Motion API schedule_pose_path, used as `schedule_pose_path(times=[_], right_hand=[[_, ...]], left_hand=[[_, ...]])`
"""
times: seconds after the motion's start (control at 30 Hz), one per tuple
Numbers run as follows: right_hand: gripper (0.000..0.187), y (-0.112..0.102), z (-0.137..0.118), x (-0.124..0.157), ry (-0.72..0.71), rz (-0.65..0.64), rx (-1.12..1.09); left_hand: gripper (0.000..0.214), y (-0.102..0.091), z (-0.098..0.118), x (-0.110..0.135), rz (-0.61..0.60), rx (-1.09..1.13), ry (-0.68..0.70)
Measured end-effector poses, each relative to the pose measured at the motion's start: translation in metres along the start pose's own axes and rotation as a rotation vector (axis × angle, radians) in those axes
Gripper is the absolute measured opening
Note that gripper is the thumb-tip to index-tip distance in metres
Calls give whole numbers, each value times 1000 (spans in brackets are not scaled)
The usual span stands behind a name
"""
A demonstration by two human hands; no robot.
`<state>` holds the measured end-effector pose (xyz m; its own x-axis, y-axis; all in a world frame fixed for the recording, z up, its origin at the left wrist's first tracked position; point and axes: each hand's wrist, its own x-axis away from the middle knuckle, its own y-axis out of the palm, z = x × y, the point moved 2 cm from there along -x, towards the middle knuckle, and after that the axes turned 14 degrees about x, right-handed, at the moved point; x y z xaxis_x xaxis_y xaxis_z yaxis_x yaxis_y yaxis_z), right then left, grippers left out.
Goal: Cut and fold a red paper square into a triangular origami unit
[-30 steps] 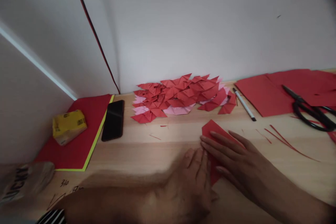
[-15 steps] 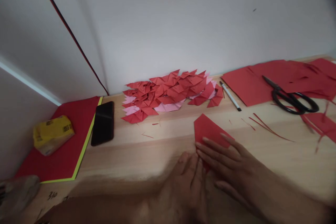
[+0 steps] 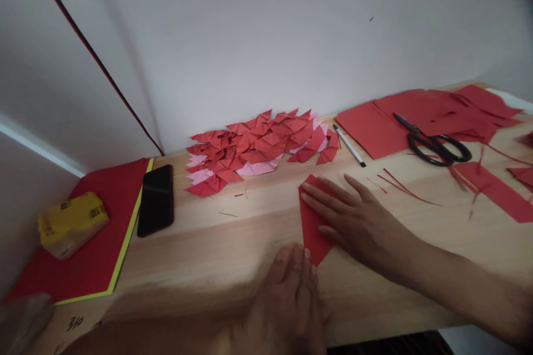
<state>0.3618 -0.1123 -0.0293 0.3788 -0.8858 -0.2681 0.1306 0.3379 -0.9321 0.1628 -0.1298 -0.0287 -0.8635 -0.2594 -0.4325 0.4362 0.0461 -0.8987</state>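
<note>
A folded piece of red paper (image 3: 312, 233) lies on the wooden table before me, pointed at its near end. My right hand (image 3: 358, 222) is spread flat on it, fingertips at its far left edge and thumb on its middle. At the paper's near corner my left hand (image 3: 289, 305) has its fingers bunched together, their tips touching the corner. My right palm and fingers hide part of the paper. Farther back, against the wall, is a pile of folded red and pink paper pieces (image 3: 258, 144).
Black-handled scissors (image 3: 433, 141) rest on red sheets (image 3: 366, 127) at the back right, beside a white pen (image 3: 350, 146). Red offcuts (image 3: 495, 188) and thin strips lie at right. On the left are a black phone (image 3: 156, 202), a red folder (image 3: 83, 272) and a yellow packet (image 3: 75, 222).
My right hand has slid up the paper from near its lower part to its far end, showing more of the near corner. The view has shifted a little to the right.
</note>
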Motion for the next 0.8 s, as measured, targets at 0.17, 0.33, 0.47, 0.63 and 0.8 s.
schedule_pose_path(times=[0.17,0.33,0.47,0.63,0.8], right_hand=[[45,-17,-28,29,-181,23,-39],[43,-8,-22,12,-19,13,-68],[45,5,-5,-10,22,-39,-73],[47,14,10,-15,75,-89,-17],[49,14,11,1,120,-100,-31]], left_hand=[[31,-3,-1,0,10,-41,94],[35,-4,0,-1,12,-66,138],[35,-2,1,-2,10,-71,132],[33,-5,1,-2,27,-61,126],[25,-7,-2,-6,85,10,113]])
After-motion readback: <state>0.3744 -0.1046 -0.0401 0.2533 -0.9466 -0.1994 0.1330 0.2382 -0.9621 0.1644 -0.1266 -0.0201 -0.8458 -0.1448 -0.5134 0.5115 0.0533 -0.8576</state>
